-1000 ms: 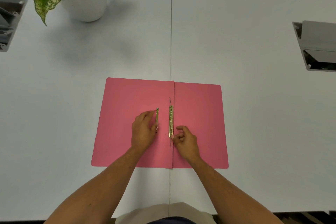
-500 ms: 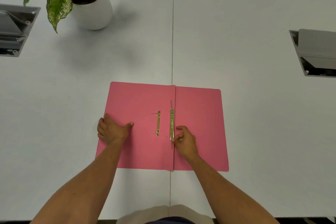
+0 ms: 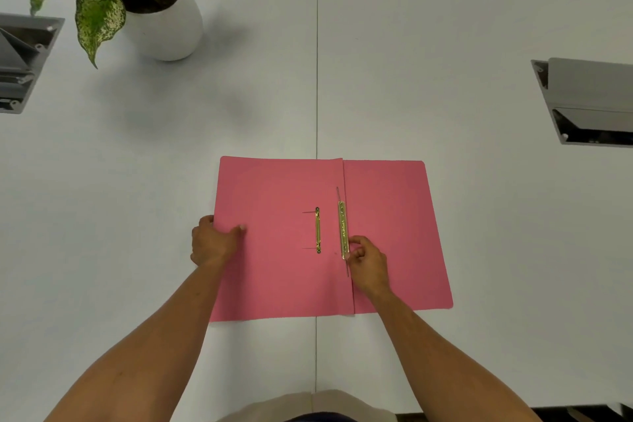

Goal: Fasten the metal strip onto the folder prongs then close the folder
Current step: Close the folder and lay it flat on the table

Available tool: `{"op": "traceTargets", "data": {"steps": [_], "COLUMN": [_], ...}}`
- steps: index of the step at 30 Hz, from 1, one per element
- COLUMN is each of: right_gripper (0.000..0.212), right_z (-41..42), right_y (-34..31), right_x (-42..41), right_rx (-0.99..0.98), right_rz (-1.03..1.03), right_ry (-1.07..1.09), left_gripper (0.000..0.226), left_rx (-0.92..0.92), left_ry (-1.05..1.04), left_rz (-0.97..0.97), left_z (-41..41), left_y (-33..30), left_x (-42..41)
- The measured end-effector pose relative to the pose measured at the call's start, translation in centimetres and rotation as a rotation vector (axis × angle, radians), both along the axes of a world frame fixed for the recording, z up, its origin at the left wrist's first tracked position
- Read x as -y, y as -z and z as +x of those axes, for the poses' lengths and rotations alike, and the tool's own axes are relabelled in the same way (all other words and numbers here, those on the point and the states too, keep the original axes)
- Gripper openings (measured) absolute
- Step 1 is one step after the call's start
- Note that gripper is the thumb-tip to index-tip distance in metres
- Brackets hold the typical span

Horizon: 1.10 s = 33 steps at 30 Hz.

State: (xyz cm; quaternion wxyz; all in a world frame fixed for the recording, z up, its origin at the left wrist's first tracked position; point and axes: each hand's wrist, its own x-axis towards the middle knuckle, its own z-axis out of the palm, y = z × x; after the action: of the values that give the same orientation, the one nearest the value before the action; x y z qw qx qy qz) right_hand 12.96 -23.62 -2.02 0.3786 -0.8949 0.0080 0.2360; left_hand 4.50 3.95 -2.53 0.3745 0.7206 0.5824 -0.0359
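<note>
A pink folder (image 3: 274, 277) lies open and flat on the white table. A long brass metal strip (image 3: 343, 226) runs along the spine crease, with thin prong ends sticking out above and below it. A shorter brass bar (image 3: 317, 230) sits on the left flap, with two thin wires pointing left from it. My left hand (image 3: 213, 245) grips the folder's left edge, thumb on top of the flap. My right hand (image 3: 368, 260) pinches the lower end of the long strip with thumb and fingertips.
A white pot with a speckled green plant (image 3: 161, 24) stands at the back left. Grey open cable boxes are set into the table at the left edge (image 3: 20, 62) and at the right edge (image 3: 589, 103). A seam (image 3: 317, 79) runs down the table's middle.
My left hand has left the short brass bar and moved left to the folder's edge, where it now grips. My right hand has stayed on the long strip. The view has tilted up slightly.
</note>
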Motion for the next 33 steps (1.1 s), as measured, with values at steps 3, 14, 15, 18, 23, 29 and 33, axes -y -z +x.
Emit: {"op": "traceTargets", "data": {"steps": [3, 14, 15, 18, 23, 29, 33], "right_gripper": [0.033, 0.051, 0.054, 0.058, 0.048, 0.027, 0.077], "right_z": [0.3, 1.2, 1.2, 0.7, 0.7, 3.6, 5.0], "right_y": [0.2, 0.4, 0.4, 0.3, -1.7, -4.8, -6.4], "right_x": [0.0, -3.3, -3.7, -5.3, -6.2, -1.6, 1.8], "right_rx": [-0.024, -0.305, -0.331, -0.437, -0.407, -0.366, -0.416], "right_rz": [0.035, 0.203, 0.216, 0.302, 0.482, 0.766, 0.913], "right_ry": [0.020, -0.089, -0.103, -0.113, 0.051, 0.417, 0.386], "left_gripper": [0.044, 0.056, 0.060, 0.076, 0.081, 0.063, 0.051], "left_rx": [0.059, 0.475, 0.527, 0.604, 0.607, 0.455, 0.282], "left_ry": [0.024, 0.244, 0.285, 0.374, 0.347, 0.495, 0.493], "left_rz": [0.057, -0.210, -0.289, -0.436, -0.569, -0.553, -0.508], "left_z": [0.9, 3.1, 3.1, 3.6, 4.3, 3.4, 2.9], "left_y": [-2.1, -11.4, -12.3, -14.1, -13.2, -9.3, -6.4], "left_x": [-0.6, -3.3, -3.2, -1.8, 1.6, 5.5, 6.9]}}
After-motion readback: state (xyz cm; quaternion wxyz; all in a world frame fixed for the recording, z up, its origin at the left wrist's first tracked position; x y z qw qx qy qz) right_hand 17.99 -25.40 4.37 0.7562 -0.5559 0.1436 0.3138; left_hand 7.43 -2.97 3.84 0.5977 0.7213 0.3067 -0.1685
